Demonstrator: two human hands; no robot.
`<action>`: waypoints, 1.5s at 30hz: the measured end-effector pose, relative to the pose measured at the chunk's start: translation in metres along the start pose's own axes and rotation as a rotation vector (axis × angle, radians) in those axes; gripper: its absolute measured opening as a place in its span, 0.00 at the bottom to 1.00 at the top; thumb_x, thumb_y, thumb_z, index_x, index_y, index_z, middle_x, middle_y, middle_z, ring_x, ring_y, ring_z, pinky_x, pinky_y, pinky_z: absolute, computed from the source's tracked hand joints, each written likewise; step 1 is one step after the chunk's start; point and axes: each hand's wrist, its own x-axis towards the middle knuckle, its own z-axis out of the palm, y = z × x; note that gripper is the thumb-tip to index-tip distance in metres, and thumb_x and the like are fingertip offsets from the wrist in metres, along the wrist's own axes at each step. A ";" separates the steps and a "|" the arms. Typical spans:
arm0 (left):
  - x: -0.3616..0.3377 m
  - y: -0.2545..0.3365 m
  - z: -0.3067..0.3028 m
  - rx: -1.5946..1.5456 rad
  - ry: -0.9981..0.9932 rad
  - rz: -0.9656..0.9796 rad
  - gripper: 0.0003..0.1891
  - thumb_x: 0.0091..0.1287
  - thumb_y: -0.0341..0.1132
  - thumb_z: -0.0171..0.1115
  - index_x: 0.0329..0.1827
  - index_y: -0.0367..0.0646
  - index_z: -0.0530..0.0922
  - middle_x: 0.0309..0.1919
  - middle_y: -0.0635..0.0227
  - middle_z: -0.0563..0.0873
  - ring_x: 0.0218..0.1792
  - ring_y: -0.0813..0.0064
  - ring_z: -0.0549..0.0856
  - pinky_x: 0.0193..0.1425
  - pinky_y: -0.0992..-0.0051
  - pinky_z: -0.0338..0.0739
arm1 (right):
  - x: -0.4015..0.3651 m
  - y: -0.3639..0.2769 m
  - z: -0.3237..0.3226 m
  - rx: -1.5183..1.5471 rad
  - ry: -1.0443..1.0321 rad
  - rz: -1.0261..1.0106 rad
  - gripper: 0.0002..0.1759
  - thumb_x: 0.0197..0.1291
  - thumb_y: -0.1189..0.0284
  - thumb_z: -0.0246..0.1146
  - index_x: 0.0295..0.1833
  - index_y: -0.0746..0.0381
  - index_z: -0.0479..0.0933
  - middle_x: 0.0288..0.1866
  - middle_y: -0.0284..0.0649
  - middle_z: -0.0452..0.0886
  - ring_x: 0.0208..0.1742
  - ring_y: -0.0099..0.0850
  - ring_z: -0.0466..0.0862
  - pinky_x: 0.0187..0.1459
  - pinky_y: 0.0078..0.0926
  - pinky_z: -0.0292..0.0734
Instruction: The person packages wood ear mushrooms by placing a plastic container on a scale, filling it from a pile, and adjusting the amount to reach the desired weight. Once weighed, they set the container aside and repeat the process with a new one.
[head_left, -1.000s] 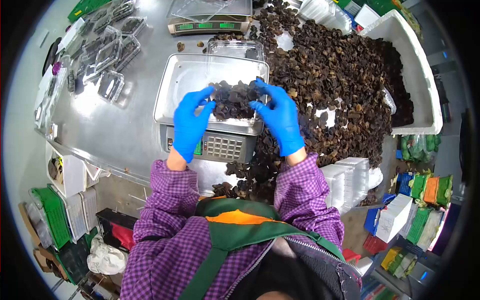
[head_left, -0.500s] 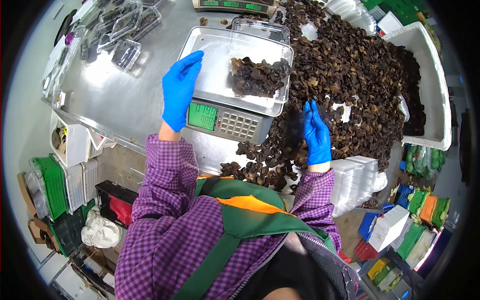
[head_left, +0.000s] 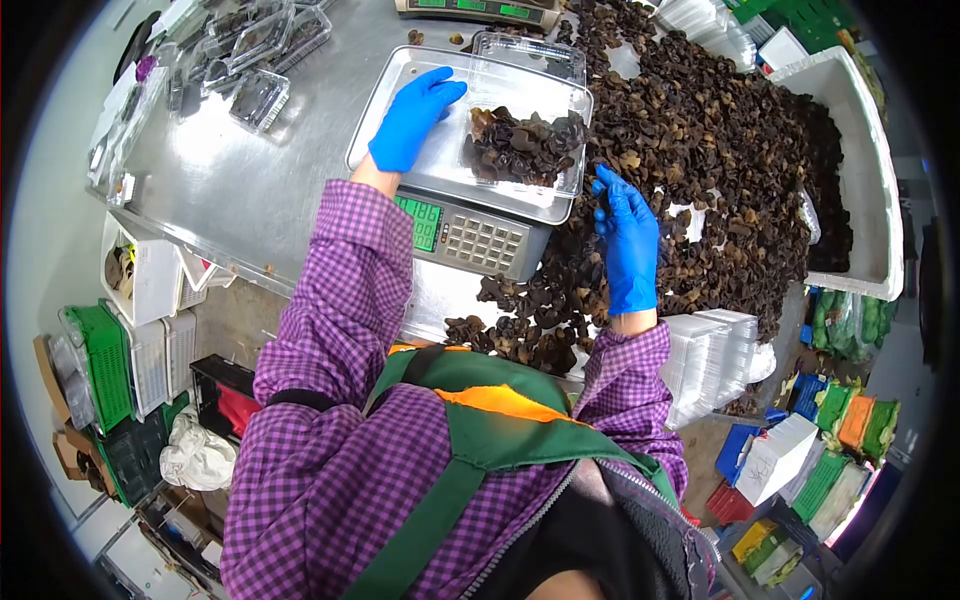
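Observation:
On the steel tray of the digital scale [head_left: 470, 238] sits a clear plastic clamshell box [head_left: 535, 82], its lid half folded back, with dark wood ear mushrooms [head_left: 525, 147] inside. My left hand [head_left: 415, 118], in a blue glove, reaches over the tray just left of the box, fingers stretched out and holding nothing visible. Right of the scale, my right hand [head_left: 628, 238], also blue-gloved, hovers at the edge of the loose mushroom pile [head_left: 690, 130]. Its fingers are loosely bent and apart, with nothing visible in them. Part of the scale's green display is hidden by my left sleeve.
Several filled clear boxes [head_left: 260, 100] lie at the upper left of the steel table. A second scale [head_left: 480, 10] stands at the back. A white foam box [head_left: 880, 190] borders the pile on the right. Stacked empty clear boxes [head_left: 705, 365] stand near my right forearm.
My left hand has moved right and up over the tray, closer to the box. My right hand has risen slightly toward the scale, and its fingers have bent and parted.

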 end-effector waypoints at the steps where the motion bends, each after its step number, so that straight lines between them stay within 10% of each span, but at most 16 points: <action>1: 0.006 -0.005 0.000 -0.066 -0.020 -0.098 0.24 0.70 0.40 0.58 0.67 0.40 0.71 0.56 0.63 0.81 0.56 0.74 0.79 0.62 0.74 0.73 | 0.003 0.001 0.001 0.019 -0.014 -0.007 0.16 0.69 0.65 0.59 0.58 0.60 0.79 0.44 0.30 0.83 0.31 0.14 0.73 0.31 0.11 0.66; 6: 0.037 -0.034 0.000 -0.410 -0.200 -0.169 0.23 0.74 0.41 0.51 0.68 0.41 0.69 0.59 0.62 0.79 0.57 0.72 0.79 0.61 0.74 0.74 | 0.010 0.003 -0.001 -0.013 0.009 -0.047 0.15 0.70 0.67 0.59 0.58 0.60 0.79 0.43 0.30 0.83 0.32 0.15 0.74 0.32 0.12 0.68; 8: 0.048 -0.044 0.007 -0.295 -0.221 0.199 0.23 0.76 0.43 0.48 0.69 0.41 0.68 0.61 0.60 0.78 0.60 0.69 0.77 0.64 0.72 0.72 | 0.013 0.012 -0.013 -0.089 0.028 -0.066 0.15 0.70 0.68 0.58 0.58 0.60 0.79 0.42 0.30 0.83 0.32 0.15 0.74 0.33 0.12 0.69; 10: 0.044 -0.022 0.013 -0.566 -0.167 0.010 0.26 0.76 0.48 0.46 0.70 0.41 0.67 0.62 0.59 0.77 0.64 0.68 0.73 0.69 0.69 0.65 | 0.015 0.020 -0.027 -0.138 0.061 -0.047 0.14 0.70 0.71 0.56 0.57 0.60 0.79 0.40 0.30 0.82 0.31 0.15 0.74 0.34 0.12 0.70; 17: -0.020 0.014 0.005 0.442 -0.132 0.230 0.38 0.61 0.37 0.69 0.74 0.41 0.62 0.69 0.58 0.69 0.62 0.63 0.75 0.68 0.67 0.67 | 0.012 0.016 -0.026 -0.352 -0.030 0.006 0.18 0.72 0.63 0.52 0.53 0.61 0.82 0.29 0.29 0.78 0.28 0.15 0.72 0.31 0.15 0.69; 20: -0.044 0.013 -0.003 0.578 -0.118 0.026 0.40 0.61 0.36 0.69 0.75 0.40 0.59 0.68 0.57 0.70 0.54 0.69 0.80 0.61 0.72 0.73 | 0.017 0.018 -0.013 -0.440 -0.053 0.062 0.22 0.72 0.56 0.54 0.47 0.64 0.83 0.23 0.30 0.76 0.23 0.17 0.72 0.28 0.17 0.68; 30: -0.063 -0.030 -0.005 0.067 -0.206 -0.100 0.38 0.62 0.25 0.61 0.76 0.41 0.56 0.67 0.60 0.72 0.47 0.82 0.81 0.52 0.79 0.76 | 0.046 0.040 0.001 -0.409 -0.117 0.174 0.12 0.65 0.67 0.61 0.40 0.67 0.81 0.23 0.32 0.80 0.22 0.18 0.75 0.27 0.19 0.69; 35: -0.071 -0.020 -0.004 0.163 -0.058 -0.125 0.34 0.63 0.26 0.59 0.75 0.40 0.60 0.65 0.60 0.75 0.51 0.79 0.80 0.51 0.80 0.75 | 0.029 0.031 -0.015 -0.556 -0.018 -0.161 0.18 0.63 0.64 0.64 0.52 0.64 0.80 0.35 0.40 0.86 0.33 0.24 0.83 0.37 0.24 0.77; 38: -0.084 -0.023 -0.032 0.141 -0.005 -0.014 0.30 0.65 0.28 0.59 0.72 0.40 0.65 0.63 0.62 0.77 0.54 0.77 0.79 0.55 0.78 0.73 | -0.016 0.000 -0.047 -0.939 0.026 -0.320 0.26 0.61 0.59 0.65 0.63 0.57 0.76 0.62 0.50 0.77 0.64 0.43 0.75 0.64 0.36 0.69; 45: -0.101 0.008 -0.063 0.113 0.219 0.091 0.25 0.67 0.36 0.61 0.67 0.39 0.72 0.61 0.66 0.79 0.53 0.77 0.78 0.59 0.77 0.70 | -0.129 -0.023 -0.135 -1.088 0.430 -0.306 0.29 0.62 0.72 0.63 0.70 0.58 0.69 0.68 0.40 0.72 0.67 0.35 0.72 0.62 0.36 0.68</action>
